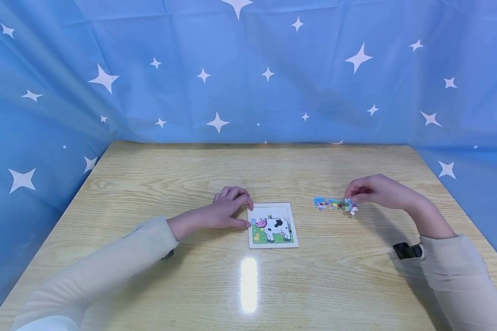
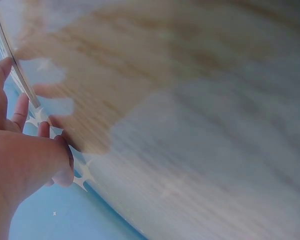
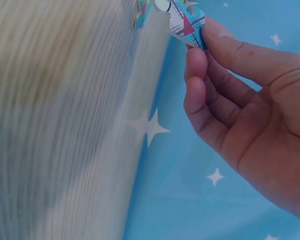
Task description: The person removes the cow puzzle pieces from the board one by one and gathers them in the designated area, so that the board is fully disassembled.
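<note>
A square jigsaw puzzle tray [image 1: 272, 209] lies flat on the table, filled with a cow picture in its lower part and bare white along its top. My left hand [image 1: 228, 212] rests at the tray's left edge, fingers spread, with fingertips touching the rim; the left wrist view shows the tray [image 2: 20, 70] edge-on beside the fingers. Right of the tray, my right hand [image 1: 383, 191] pinches a puzzle piece [image 3: 187, 22] between thumb and fingertips. This piece shows blue sky and a red-and-white building part. Two more puzzle pieces [image 1: 320, 203] [image 1: 336, 204] lie just left of it.
The wooden table [image 1: 170, 174] carries a bright light reflection in front of the tray. A blue curtain [image 1: 257, 96] with white stars hangs behind the table and down both sides. A dark wrist strap [image 1: 407, 250] sits at the right sleeve.
</note>
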`<state>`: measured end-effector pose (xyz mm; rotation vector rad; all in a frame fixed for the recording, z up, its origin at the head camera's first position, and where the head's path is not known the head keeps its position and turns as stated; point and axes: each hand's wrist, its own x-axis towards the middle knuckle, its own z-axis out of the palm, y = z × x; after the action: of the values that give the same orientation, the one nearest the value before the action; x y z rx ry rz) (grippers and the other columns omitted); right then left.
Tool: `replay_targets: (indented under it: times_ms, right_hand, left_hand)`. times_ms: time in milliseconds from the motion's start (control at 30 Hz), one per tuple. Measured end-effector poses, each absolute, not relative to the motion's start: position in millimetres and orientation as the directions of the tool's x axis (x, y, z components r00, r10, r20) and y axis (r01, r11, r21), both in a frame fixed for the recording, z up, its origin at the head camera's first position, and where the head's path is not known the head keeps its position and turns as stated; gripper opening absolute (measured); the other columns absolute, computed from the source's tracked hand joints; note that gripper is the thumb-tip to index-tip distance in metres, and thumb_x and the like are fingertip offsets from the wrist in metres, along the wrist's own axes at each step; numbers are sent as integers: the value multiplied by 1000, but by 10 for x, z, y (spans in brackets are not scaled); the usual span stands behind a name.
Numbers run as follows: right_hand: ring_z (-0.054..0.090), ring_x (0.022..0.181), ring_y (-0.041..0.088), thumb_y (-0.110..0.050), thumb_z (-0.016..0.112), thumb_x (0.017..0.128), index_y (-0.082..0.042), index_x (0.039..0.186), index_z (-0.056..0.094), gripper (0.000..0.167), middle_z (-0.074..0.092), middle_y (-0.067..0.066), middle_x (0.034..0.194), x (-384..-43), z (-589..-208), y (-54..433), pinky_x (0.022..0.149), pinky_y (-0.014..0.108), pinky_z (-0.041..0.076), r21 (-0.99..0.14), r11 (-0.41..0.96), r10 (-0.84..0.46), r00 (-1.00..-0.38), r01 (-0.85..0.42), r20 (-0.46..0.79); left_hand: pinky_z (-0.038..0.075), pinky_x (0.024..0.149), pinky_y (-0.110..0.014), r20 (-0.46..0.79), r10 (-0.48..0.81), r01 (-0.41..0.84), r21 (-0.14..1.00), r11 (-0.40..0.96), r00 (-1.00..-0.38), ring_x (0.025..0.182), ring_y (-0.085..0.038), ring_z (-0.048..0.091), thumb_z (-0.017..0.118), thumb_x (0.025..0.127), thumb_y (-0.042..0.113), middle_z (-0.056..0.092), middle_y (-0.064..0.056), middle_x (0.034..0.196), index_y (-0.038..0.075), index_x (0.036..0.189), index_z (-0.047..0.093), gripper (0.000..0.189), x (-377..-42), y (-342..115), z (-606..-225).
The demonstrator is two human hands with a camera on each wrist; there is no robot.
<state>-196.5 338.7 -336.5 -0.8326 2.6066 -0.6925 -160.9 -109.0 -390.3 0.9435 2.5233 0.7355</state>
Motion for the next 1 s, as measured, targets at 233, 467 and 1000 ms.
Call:
replay_targets:
  times_ms: [233,467,1000]
  right_hand:
    - [58,82,5,3,67,107,-10,109,78,17,70,-8,96,-1979,-3387,3433,73,30,50,-537,728,-592,-786,-427,-177]
    - [59,83,4,5,68,105,-8,107,78,17,73,-4,101,-2021,-3472,3470,73,30,52,-543,716,-606,-776,-439,-172]
    - [59,83,7,4,68,106,-5,109,77,13,73,-3,100,-2108,-3561,3472,75,31,51,-537,751,-570,-788,-385,-232]
  left_hand:
    - [28,113,-60,-139,681,500,577,646,-719,150,-46,26,76,103,32,37,-21,163,16,132,58,37,-1617,-1091,-3915]
    - [28,114,-60,-139,684,500,581,642,-716,150,-46,26,76,103,33,37,-21,163,17,132,58,37,-1621,-1089,-3917]
    - [29,112,-59,-136,682,507,568,648,-719,151,-47,26,76,104,32,37,-22,164,17,132,58,37,-1636,-1089,-3948]
